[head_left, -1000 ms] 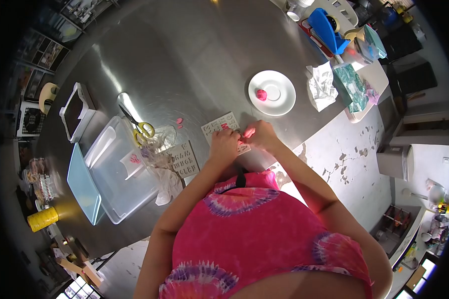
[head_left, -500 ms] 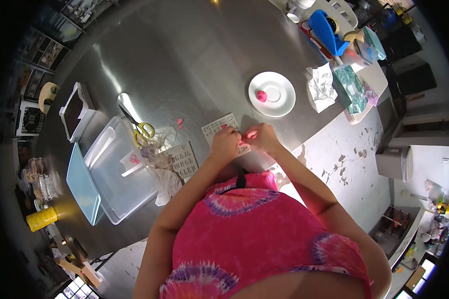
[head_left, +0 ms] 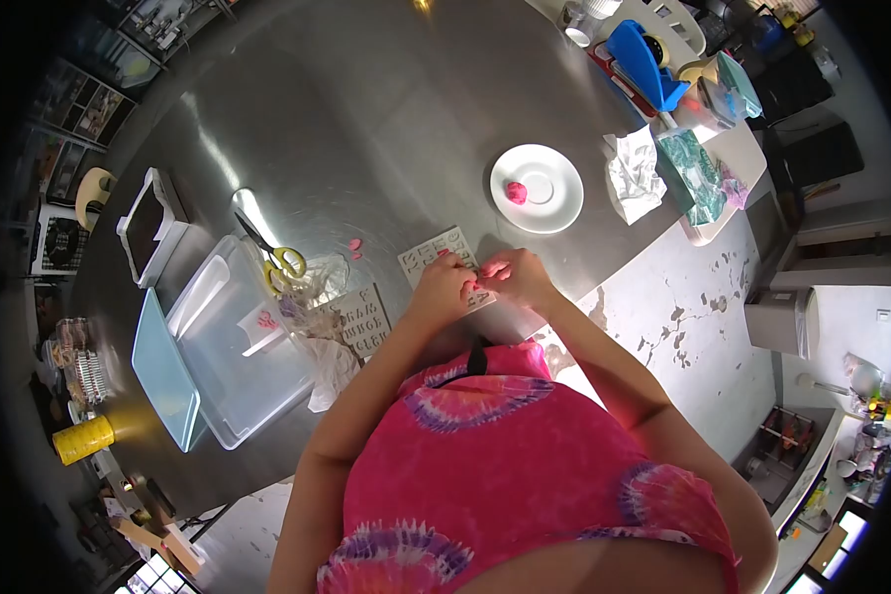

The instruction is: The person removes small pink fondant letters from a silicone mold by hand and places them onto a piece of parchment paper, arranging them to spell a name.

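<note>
My left hand [head_left: 443, 288] rests over a pale letter mold [head_left: 421, 254] near the table's front edge, fingers bent together at small pink material [head_left: 477, 284]. From the right, my right hand [head_left: 520, 278] meets it with its fingertips pinched at the same pink bits. What exactly each hand grips is too small to make out. Pink pieces fill a few letter cavities of the mold. Beyond the hands, a white plate [head_left: 564, 213] holds a pink ball [head_left: 516, 192]. A second letter mold [head_left: 368, 315] lies left of my left hand.
Small pink pieces [head_left: 355, 244], scissors [head_left: 285, 261] and crumpled plastic [head_left: 329, 277] lie to the left, beside a clear bin [head_left: 238, 396] and its blue lid [head_left: 164, 371]. At right are crumpled white paper [head_left: 636, 175] and a teal packet [head_left: 693, 176].
The whole view has shifted slightly. My hands stay together over the mold, with only small finger movements.
</note>
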`<action>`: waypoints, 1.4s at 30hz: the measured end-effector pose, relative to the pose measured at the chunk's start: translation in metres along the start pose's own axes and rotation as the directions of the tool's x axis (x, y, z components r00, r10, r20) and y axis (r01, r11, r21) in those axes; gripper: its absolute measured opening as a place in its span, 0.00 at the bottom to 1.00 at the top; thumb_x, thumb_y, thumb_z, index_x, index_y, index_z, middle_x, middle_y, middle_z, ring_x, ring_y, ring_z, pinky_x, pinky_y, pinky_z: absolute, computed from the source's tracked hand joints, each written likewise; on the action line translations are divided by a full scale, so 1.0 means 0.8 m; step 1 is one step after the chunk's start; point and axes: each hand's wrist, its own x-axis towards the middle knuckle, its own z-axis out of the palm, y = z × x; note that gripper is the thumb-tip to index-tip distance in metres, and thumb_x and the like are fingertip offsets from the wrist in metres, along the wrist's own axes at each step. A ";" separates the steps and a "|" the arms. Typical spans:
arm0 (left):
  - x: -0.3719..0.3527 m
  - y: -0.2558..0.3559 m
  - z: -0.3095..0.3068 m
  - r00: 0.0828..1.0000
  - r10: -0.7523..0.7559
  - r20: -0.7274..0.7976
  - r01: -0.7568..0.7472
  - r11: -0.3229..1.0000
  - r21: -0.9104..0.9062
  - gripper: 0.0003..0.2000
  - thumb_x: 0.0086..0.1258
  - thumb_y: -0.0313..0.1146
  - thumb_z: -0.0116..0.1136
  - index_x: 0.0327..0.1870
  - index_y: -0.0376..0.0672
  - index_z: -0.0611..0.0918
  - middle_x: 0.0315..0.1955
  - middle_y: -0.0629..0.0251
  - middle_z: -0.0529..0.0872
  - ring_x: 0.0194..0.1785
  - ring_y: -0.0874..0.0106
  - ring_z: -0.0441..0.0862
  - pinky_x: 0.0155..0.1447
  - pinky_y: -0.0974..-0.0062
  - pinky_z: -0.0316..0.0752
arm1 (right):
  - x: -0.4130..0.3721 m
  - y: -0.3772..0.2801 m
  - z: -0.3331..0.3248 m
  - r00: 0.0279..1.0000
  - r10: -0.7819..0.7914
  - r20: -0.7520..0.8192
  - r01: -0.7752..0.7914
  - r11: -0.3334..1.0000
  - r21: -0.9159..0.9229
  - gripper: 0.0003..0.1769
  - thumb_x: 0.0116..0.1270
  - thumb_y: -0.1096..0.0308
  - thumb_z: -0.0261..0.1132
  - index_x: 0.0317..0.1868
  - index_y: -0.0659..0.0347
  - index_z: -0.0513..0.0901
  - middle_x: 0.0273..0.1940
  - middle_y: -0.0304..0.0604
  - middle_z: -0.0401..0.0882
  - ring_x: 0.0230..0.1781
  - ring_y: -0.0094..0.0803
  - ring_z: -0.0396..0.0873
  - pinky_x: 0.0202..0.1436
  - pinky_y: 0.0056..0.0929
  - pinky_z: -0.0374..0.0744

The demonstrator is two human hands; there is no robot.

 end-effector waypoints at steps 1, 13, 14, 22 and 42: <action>0.000 0.000 0.001 1.000 0.000 0.001 0.000 1.000 0.000 0.03 0.51 0.24 0.54 0.25 0.38 0.81 0.29 0.56 0.79 0.35 0.56 0.77 0.41 0.63 0.73 | 0.001 0.000 0.000 1.000 0.016 0.002 -0.016 1.000 0.007 0.12 0.48 0.62 0.68 0.35 0.56 0.84 0.32 0.40 0.84 0.33 0.35 0.82 0.41 0.32 0.78; -0.002 0.005 0.004 0.995 -0.076 -0.057 0.077 0.997 0.010 0.03 0.47 0.25 0.55 0.23 0.38 0.80 0.25 0.55 0.78 0.33 0.56 0.77 0.41 0.63 0.73 | -0.015 0.017 0.018 0.796 -0.587 -0.150 0.494 0.772 -0.399 0.03 0.51 0.70 0.62 0.26 0.56 0.82 0.34 0.41 0.76 0.36 0.39 0.76 0.37 0.34 0.77; -0.002 0.006 0.004 0.995 -0.087 -0.056 0.089 0.996 0.019 0.03 0.47 0.25 0.56 0.23 0.38 0.80 0.25 0.55 0.78 0.33 0.56 0.77 0.41 0.63 0.73 | -0.016 0.021 0.017 0.796 -0.587 -0.149 0.495 0.772 -0.399 0.03 0.51 0.70 0.62 0.26 0.56 0.82 0.34 0.41 0.76 0.36 0.39 0.76 0.37 0.34 0.77; 0.000 0.002 0.002 0.994 -0.108 -0.017 0.108 0.994 0.008 0.03 0.47 0.26 0.56 0.24 0.38 0.80 0.27 0.54 0.78 0.34 0.56 0.77 0.40 0.63 0.73 | -0.018 0.000 0.007 0.762 -0.628 0.157 0.560 0.517 -0.647 0.05 0.48 0.73 0.60 0.26 0.56 0.82 0.34 0.41 0.76 0.40 0.37 0.74 0.35 0.33 0.77; -0.013 -0.003 0.016 0.987 -0.086 -0.133 0.080 0.996 -0.049 0.09 0.40 0.28 0.66 0.25 0.39 0.82 0.23 0.59 0.80 0.31 0.62 0.79 0.36 0.68 0.76 | 0.028 -0.044 -0.008 0.971 -0.147 0.187 0.215 0.878 -0.429 0.09 0.44 0.66 0.68 0.29 0.58 0.86 0.28 0.47 0.82 0.31 0.42 0.80 0.38 0.34 0.77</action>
